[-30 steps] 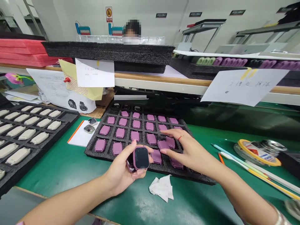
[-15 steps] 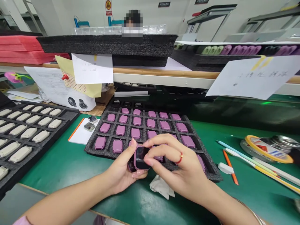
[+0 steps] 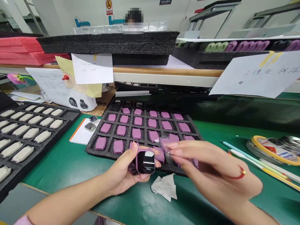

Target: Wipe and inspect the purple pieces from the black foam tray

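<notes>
While a black foam tray (image 3: 70, 116) of beige moulded parts sits cut off by the frame at far left on the green bench mat (image 3: 47, 165), two smartwatch bodies (image 3: 90, 126) rest on a white notepad (image 3: 81, 136) just beside it. Left hand (image 3: 119, 170) cradles a mauve smartwatch (image 3: 145, 161) from beneath, fingers curled behind it, thumb raised at its side, dark screen toward the camera, above the near edge of a foam tray of mauve cases (image 3: 98, 150); the hand hides part of that tray's front row. Right hand (image 3: 215, 165) is blurred, fingers extended and close together, tips at a mauve case (image 3: 167, 143); touching or holding cannot be told. A crumpled white wipe (image 3: 164, 187) lies on the mat below. Pale pens (image 3: 255, 164) and a yellow-rimmed round container (image 3: 264, 148) are at far right, the container cut off by the frame.
</notes>
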